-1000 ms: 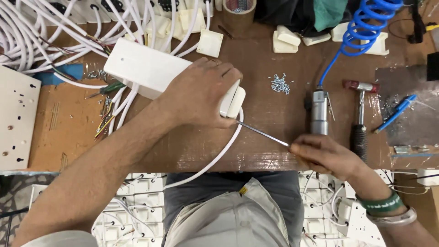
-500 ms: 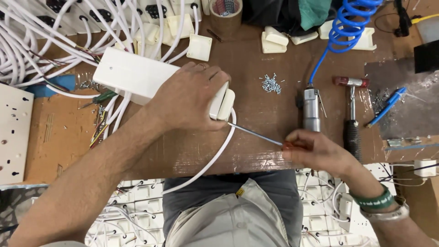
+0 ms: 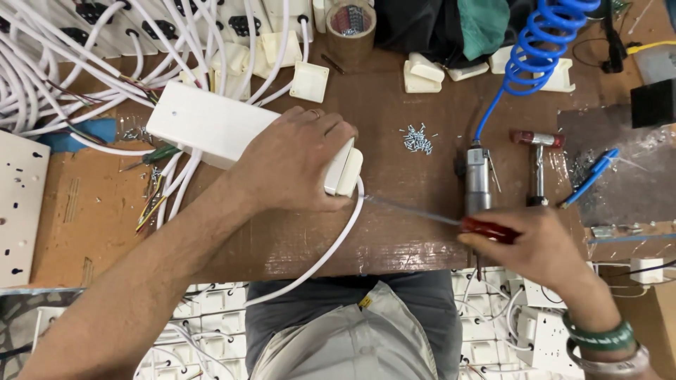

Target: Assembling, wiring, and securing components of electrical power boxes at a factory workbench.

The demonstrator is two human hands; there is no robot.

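My left hand (image 3: 296, 160) presses down on the near end of a long white extension box (image 3: 204, 127) lying on the brown table (image 3: 394, 232). A white cable (image 3: 331, 243) leaves the box end and curves down off the table edge. My right hand (image 3: 539, 246) grips a screwdriver with a dark red handle (image 3: 489, 229). Its thin shaft (image 3: 412, 210) points left, with the tip at the box end beside the cable.
A small heap of screws (image 3: 417, 138) lies right of the box. A grey air screwdriver (image 3: 477, 179) on a blue coiled hose (image 3: 542, 49), a red-headed hammer (image 3: 536, 151), a blue pen (image 3: 590, 176) and a tape roll (image 3: 351, 27) lie around. White cables (image 3: 84, 63) and boxes crowd the left.
My right hand has drawn back to the right along the table edge with the screwdriver. My left hand stays on the box.
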